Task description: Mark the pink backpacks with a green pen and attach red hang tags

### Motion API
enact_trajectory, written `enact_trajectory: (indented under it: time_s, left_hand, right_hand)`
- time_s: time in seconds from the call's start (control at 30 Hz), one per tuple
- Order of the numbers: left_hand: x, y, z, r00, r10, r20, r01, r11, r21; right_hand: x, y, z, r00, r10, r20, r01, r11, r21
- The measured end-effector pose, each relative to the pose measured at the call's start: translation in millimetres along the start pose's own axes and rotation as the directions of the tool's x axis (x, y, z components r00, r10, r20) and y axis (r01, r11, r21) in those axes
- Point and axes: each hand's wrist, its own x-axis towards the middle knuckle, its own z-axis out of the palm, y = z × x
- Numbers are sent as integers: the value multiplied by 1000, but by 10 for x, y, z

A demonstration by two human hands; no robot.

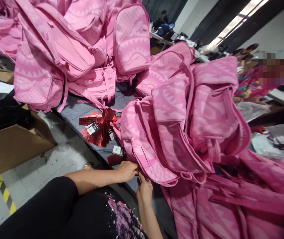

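Note:
A pink backpack (146,146) with a pale jagged pattern leans against others on the dark table. At its lower left edge my left hand (127,171) bends its fingers into a pinch; what lies between them is too small to make out. Just below and to the right, my right hand (144,190) reaches up to the same edge, fingers closed, their tips partly hidden by the bag. Close above my left hand lies a red tag (114,160) with a white label (117,150). Farther up the table is a heap of shiny red tags (99,132) with black-and-white labels.
More pink backpacks (38,73) are piled at the far side, with others (213,106) stacked to the right and lower right. A cardboard box (15,146) stands left on the tiled floor (44,166). Another person (251,76) is at the right, near clear plastic wrapping (273,142).

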Motion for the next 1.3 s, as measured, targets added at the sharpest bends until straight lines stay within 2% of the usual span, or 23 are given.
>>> enact_trajectory:
  time_s: [0.23, 0.37, 0.5, 0.63, 0.73, 0.8, 0.87, 0.9, 0.93, 0.97, 1.03, 1.07, 1.1, 1.17, 1.2, 1.23, 1.3]
  left_hand:
    - [163, -94, -180, 993, 49, 106, -51, 998, 21]
    - [189, -115, -230, 988, 97, 117, -100, 995, 26]
    - [230, -150, -255, 971, 167, 172, -171, 985, 7]
    - [285, -165, -227, 971, 183, 152, -184, 983, -6]
    - [250, -249, -277, 962, 246, 115, -241, 969, -63]
    - [187, -440, -435, 955, 294, 48, -287, 951, -115]
    - [140, -780, -732, 966, 242, -95, -253, 957, -142]
    - [143, -997, -927, 968, 160, -192, -190, 971, -145]
    - [170, -1233, -1143, 951, 40, -306, -89, 985, -149]
    - [223, -1473, -1368, 904, -92, -417, 27, 987, -160]
    - [397, -1916, -1785, 783, -268, -562, 191, 962, -194]
    - [504, -2098, -1951, 738, -315, -597, 236, 949, -209]
    - [613, -2246, -2080, 712, -345, -612, 265, 939, -221]
    - [810, -2439, -2225, 704, -376, -603, 293, 927, -235]
    - [889, -2490, -2251, 710, -387, -588, 303, 922, -240]
    - [953, -2519, -2256, 718, -397, -572, 314, 918, -244]
    - [1038, -2534, -2234, 729, -416, -543, 332, 909, -252]
  right_hand:
    - [53, 82, 158, 994, -6, -112, 2, 999, -44]
    - [48, 116, 183, 987, -27, -156, 17, 997, -69]
    - [15, 130, 220, 977, -40, -210, 26, 997, -70]
    - [-22, 145, 324, 970, -27, -243, 13, 998, -58]
    - [-79, 161, 340, 969, -34, -243, 18, 997, -69]
    - [-158, 189, 272, 967, -69, -246, 43, 993, -111]
    - [-278, 244, 181, 947, -159, -280, 88, 965, -249]
    - [-347, 281, 158, 935, -229, -271, 123, 925, -358]
    - [-415, 321, 169, 930, -299, -214, 171, 867, -468]
    - [-475, 360, 229, 931, -347, -113, 231, 801, -553]
    - [-535, 415, 528, 920, -351, 173, 381, 700, -604]
    - [-525, 426, 766, 892, -324, 315, 451, 675, -584]
    - [-483, 427, 1054, 855, -293, 428, 505, 660, -557]
    - [-326, 412, 1713, 775, -255, 578, 594, 606, -529]
    - [-224, 402, 2048, 731, -225, 644, 641, 549, -536]
    - [-118, 394, 2364, 706, -194, 681, 672, 488, -558]
    - [77, 388, 2885, 701, -148, 698, 690, 387, -611]
